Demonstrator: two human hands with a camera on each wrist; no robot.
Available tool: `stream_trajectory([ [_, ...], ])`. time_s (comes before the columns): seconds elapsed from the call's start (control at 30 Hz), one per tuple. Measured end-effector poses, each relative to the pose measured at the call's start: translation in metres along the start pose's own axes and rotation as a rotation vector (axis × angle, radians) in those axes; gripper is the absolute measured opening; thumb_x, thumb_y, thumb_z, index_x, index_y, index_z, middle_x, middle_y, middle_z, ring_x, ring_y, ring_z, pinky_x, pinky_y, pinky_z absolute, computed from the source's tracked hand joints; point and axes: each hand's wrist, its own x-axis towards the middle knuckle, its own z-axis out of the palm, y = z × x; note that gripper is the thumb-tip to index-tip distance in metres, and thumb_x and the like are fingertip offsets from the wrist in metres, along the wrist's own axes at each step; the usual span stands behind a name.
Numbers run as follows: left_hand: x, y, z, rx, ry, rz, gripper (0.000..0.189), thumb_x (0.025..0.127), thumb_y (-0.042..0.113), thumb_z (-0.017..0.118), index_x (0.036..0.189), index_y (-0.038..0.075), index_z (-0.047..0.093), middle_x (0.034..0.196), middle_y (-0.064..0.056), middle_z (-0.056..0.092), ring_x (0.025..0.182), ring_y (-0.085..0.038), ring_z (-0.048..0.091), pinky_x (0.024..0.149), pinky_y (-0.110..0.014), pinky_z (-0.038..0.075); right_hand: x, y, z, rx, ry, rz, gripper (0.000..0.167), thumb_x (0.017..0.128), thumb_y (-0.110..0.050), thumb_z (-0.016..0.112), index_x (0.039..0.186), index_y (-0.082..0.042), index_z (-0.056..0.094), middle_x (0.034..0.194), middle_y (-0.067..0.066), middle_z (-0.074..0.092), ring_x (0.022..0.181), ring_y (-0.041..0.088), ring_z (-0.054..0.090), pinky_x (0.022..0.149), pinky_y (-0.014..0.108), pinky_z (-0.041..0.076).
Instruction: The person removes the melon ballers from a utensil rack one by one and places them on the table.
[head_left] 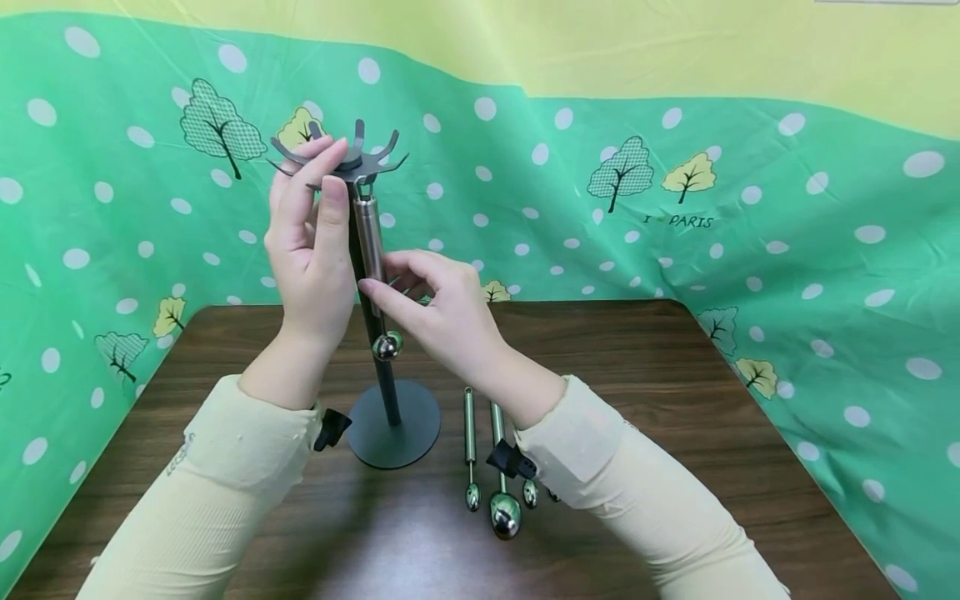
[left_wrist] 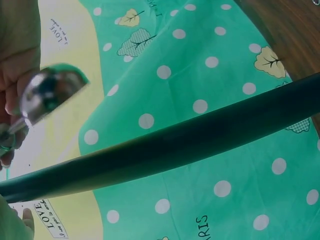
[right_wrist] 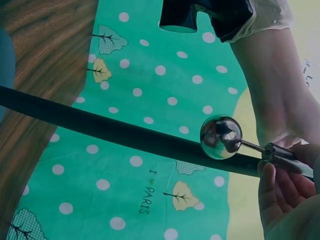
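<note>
A black utensil rack (head_left: 386, 392) has a round base, a tall post and a ring of upturned hooks at its top. My left hand (head_left: 311, 233) holds the rack's top, with fingers among the hooks and the thumb on the near side. At a front hook, the loop end of a metal melon baller (head_left: 370, 233) overlaps the hook, and its handle hangs down beside the post. My right hand (head_left: 442, 308) pinches that handle low down between thumb and fingers. The baller's shiny round bowl (right_wrist: 221, 136) points downward, below the fingers.
On the brown wooden table (head_left: 622, 358), right of the base, lie several metal utensils, among them a large spoon (head_left: 505, 514) and a slim small-bowled one (head_left: 471, 450). My right forearm partly covers them. A green dotted cloth (head_left: 525, 192) hangs behind and at both sides.
</note>
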Motion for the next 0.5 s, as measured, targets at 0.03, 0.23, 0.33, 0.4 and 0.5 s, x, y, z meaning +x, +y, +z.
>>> stream_trajectory([
  [0.03, 0.0, 0.0, 0.0, 0.009, 0.004, 0.0, 0.033, 0.1, 0.016, 0.055, 0.126, -0.004, 0.062, 0.133, -0.008, 0.054, 0.131, -0.019, 0.042, 0.105, -0.034, 0.042, 0.0, 0.0, 0.0, -0.003, 0.002, -0.006, 0.021, 0.091, -0.018, 0.069, 0.108, -0.005, 0.073, 0.092, 0.004, 0.075, 0.073, 0.006, 0.066, 0.07, 0.023, 0.056],
  [0.23, 0.001, 0.0, 0.002, 0.012, 0.024, 0.001, 0.029, 0.099, 0.01, 0.055, 0.122, -0.005, 0.064, 0.132, -0.009, 0.056, 0.131, -0.019, 0.045, 0.106, -0.036, 0.044, -0.003, -0.006, -0.005, 0.006, 0.037, -0.069, 0.021, 0.09, -0.015, 0.071, 0.108, -0.003, 0.073, 0.09, 0.006, 0.075, 0.071, 0.007, 0.065, 0.068, 0.024, 0.057],
  [0.33, 0.001, 0.0, 0.003, 0.006, 0.032, 0.006, 0.028, 0.099, 0.008, 0.055, 0.121, -0.006, 0.064, 0.133, -0.01, 0.056, 0.131, -0.02, 0.046, 0.108, -0.038, 0.043, -0.004, -0.01, -0.008, 0.01, 0.051, -0.085, 0.021, 0.089, -0.014, 0.072, 0.107, -0.003, 0.073, 0.09, 0.006, 0.074, 0.073, 0.007, 0.064, 0.069, 0.024, 0.057],
  [0.4, 0.001, 0.0, 0.004, 0.009, 0.04, 0.009, 0.027, 0.099, 0.007, 0.054, 0.121, -0.006, 0.064, 0.133, -0.011, 0.057, 0.132, -0.02, 0.046, 0.11, -0.038, 0.042, -0.005, -0.013, -0.011, 0.006, 0.06, -0.095, 0.021, 0.089, -0.014, 0.072, 0.107, -0.003, 0.073, 0.09, 0.006, 0.073, 0.074, 0.007, 0.064, 0.07, 0.024, 0.057],
  [0.5, 0.0, 0.0, 0.005, -0.002, 0.055, 0.009, 0.026, 0.099, 0.003, 0.052, 0.12, -0.007, 0.064, 0.135, -0.014, 0.057, 0.133, -0.02, 0.047, 0.113, -0.038, 0.04, -0.007, -0.016, -0.016, 0.003, 0.073, -0.114, 0.021, 0.088, -0.012, 0.073, 0.106, -0.002, 0.073, 0.089, 0.007, 0.072, 0.073, 0.007, 0.064, 0.07, 0.025, 0.057],
])
